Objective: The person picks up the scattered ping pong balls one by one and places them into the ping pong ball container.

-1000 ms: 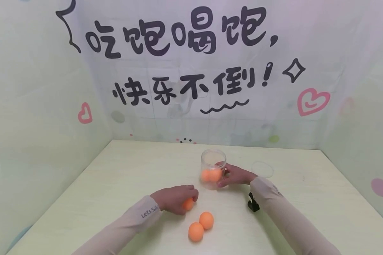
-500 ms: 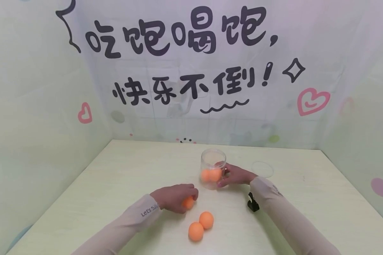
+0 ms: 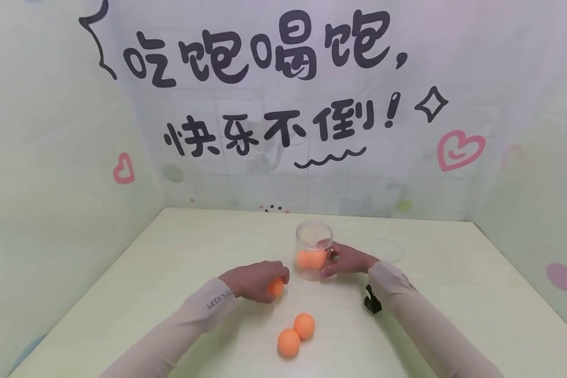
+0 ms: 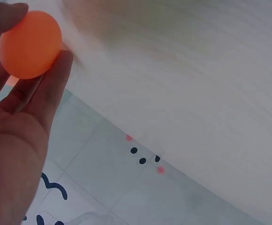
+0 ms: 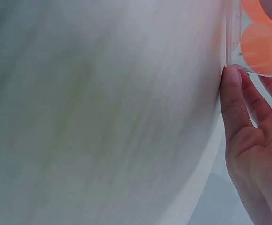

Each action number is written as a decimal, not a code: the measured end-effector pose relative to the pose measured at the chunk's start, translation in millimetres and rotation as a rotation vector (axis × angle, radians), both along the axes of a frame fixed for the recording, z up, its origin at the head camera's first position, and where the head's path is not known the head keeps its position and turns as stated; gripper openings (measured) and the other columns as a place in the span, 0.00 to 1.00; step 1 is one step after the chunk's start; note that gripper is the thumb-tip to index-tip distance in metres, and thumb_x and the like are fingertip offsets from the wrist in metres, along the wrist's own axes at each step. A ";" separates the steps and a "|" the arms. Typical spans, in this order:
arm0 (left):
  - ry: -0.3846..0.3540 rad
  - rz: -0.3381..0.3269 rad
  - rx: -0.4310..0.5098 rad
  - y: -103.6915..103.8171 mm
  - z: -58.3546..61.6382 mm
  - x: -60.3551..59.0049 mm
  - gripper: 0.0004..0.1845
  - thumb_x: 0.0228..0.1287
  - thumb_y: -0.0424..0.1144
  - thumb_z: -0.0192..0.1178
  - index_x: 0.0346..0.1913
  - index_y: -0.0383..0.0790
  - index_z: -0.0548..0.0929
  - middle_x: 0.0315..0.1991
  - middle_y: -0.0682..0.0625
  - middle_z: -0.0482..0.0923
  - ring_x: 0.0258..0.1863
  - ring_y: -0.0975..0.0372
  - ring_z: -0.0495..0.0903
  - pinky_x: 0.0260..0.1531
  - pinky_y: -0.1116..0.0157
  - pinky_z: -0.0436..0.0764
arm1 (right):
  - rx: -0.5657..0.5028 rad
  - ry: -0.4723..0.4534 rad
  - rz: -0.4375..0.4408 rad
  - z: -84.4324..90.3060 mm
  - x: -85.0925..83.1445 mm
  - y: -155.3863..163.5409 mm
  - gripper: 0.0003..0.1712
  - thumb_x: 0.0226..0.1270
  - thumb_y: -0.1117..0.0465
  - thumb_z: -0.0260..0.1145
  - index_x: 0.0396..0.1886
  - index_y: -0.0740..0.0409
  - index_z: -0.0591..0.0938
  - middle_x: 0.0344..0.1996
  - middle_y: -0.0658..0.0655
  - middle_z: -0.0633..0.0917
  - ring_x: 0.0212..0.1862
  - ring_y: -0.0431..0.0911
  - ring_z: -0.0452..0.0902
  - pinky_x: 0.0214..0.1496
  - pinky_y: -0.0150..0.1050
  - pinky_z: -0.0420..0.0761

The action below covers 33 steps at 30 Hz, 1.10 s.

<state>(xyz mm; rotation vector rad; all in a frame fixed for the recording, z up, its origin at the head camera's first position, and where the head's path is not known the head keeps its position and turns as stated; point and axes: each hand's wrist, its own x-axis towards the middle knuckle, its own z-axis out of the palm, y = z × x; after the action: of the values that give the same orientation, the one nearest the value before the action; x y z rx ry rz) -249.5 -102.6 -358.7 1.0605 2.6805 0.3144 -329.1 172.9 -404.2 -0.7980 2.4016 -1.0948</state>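
My left hand [image 3: 257, 281] pinches an orange ping-pong ball [image 4: 30, 44] between thumb and fingers, just left of and nearer than the jar. The clear plastic jar [image 3: 314, 239] stands upright and lidless toward the back of the table, with orange balls [image 3: 317, 259] inside. Around its right side curl the thumb and fingers of my right hand [image 3: 347, 260]; in the right wrist view this hand [image 5: 257, 145] grips the jar wall low down. Two more orange balls, a farther one [image 3: 304, 326] and a nearer one [image 3: 289, 343], lie close together in front.
A thin clear round lid [image 3: 387, 251] lies flat to the right of the jar. Beside the right forearm is a small black object [image 3: 372, 300]. The pale wooden table [image 3: 203, 236] is bordered at the back and sides by a printed fabric screen [image 3: 217, 189].
My left hand has risen slightly with the ball, moving a little toward the jar's level. My right hand stays on the jar. The whole head view has shifted slightly.
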 end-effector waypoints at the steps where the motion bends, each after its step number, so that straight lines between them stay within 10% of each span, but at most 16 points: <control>1: 0.007 0.000 0.003 0.5 1.4 -1.7 0.15 0.51 0.29 0.62 0.43 0.45 0.78 0.37 0.57 0.72 0.35 0.65 0.70 0.37 0.69 0.72 | -0.006 -0.005 0.005 0.4 0.3 -0.2 0.46 0.54 0.55 0.73 0.68 0.61 0.60 0.59 0.64 0.73 0.56 0.53 0.70 0.55 0.43 0.71; 33: 0.141 0.008 0.129 7.0 60.5 -28.2 0.17 0.54 0.29 0.60 0.48 0.41 0.79 0.42 0.50 0.77 0.39 0.60 0.73 0.42 0.64 0.73 | 0.025 -0.030 -0.010 3.5 -0.2 -1.7 0.46 0.54 0.53 0.72 0.68 0.60 0.60 0.58 0.61 0.73 0.55 0.52 0.69 0.57 0.45 0.69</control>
<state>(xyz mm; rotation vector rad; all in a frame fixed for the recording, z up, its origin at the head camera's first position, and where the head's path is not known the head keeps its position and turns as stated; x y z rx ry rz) -277.7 -95.7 -298.2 1.1489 2.8225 0.4345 -329.3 171.2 -400.6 -0.7562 2.3927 -1.0706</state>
